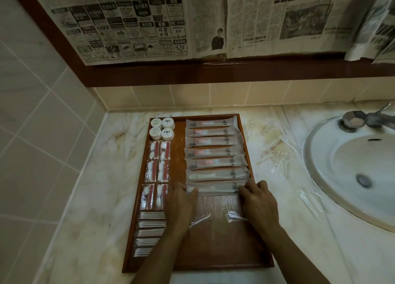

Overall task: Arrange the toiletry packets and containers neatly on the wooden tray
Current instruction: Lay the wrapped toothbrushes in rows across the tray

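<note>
The wooden tray [213, 251] lies on the marble counter. Several long frosted packets run in a column down its right half; both hands are on the nearest packet [215, 186]. My left hand [179, 200] touches its left end and my right hand [256, 198] presses its right end, fingers fairly straight. Several round white containers [162, 128] sit at the tray's far left corner. Below them lie cotton packets [159, 170] with red strips, then flat white packets [149, 232]. Two clear floss pick packets [235, 215] lie on bare wood between my wrists.
Several loose floss picks [275, 153] lie scattered on the counter [89, 198] between the tray and the white sink [350, 168]. A metal tap [363, 119] stands at the back right. Newspaper [192, 21] covers the framed mirror above the tiled wall.
</note>
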